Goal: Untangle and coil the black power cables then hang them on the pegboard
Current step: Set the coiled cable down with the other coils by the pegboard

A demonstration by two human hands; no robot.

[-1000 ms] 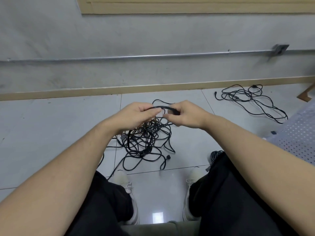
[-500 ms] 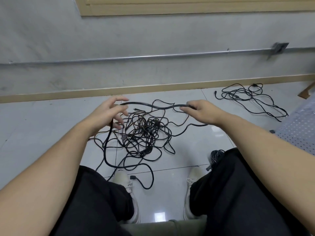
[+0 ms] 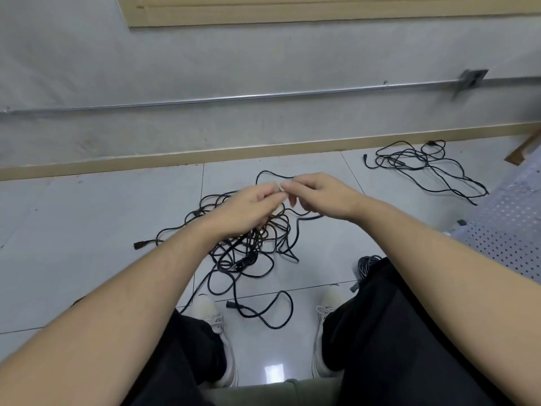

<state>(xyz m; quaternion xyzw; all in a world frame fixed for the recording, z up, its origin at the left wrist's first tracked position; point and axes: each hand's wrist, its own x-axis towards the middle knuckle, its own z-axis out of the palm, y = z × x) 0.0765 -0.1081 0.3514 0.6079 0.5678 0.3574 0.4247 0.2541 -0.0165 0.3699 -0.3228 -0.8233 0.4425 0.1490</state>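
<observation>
A tangle of black power cables (image 3: 248, 250) lies on the tiled floor between my knees and the wall. My left hand (image 3: 248, 209) and my right hand (image 3: 319, 194) meet above the tangle, fingertips almost touching. Both pinch a strand of black cable that loops up behind them (image 3: 265, 172). One plug end (image 3: 140, 244) lies out to the left; another plug (image 3: 230, 304) rests near my left shoe. A second loose bundle of black cable (image 3: 421, 165) lies at the far right by the wall. The white pegboard (image 3: 509, 241) lies flat at the right edge.
My legs in black trousers and two white shoes (image 3: 213, 320) frame the near floor. A small dark coil (image 3: 367, 263) sits beside my right knee. A metal conduit (image 3: 263, 96) runs along the grey wall above a tan skirting board (image 3: 175, 156).
My hands were spread apart with a cable length stretched between them; now they have come together over the tangle. A plug end now lies farther out to the left.
</observation>
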